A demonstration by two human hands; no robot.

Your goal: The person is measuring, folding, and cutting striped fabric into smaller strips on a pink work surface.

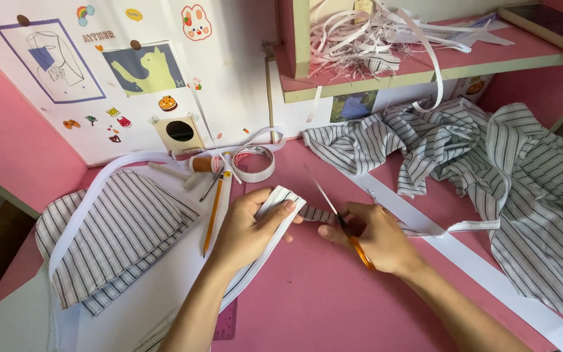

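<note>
The left hand (245,225) pinches a folded striped fabric strip (281,202) between thumb and fingers, over the pink counter (333,300). The right hand (376,238) is closed around orange-handled scissors (343,225), whose blades point up and left and appear to meet the strip, though the fingers hide the contact. A second, thinner strip trails right toward a heap of striped cloth (509,169). Left of the hands lie one yellow pencil (215,212), one roll of tape (253,163), one spool of orange thread (202,163) and one folded striped piece (109,238). On the white wall panel hang two rectangular pictures, one blue-framed sketch (50,60) and one cat picture (144,68), amid small coloured stickers. One shelf (425,68) above holds white paper shreds (373,36).
</note>
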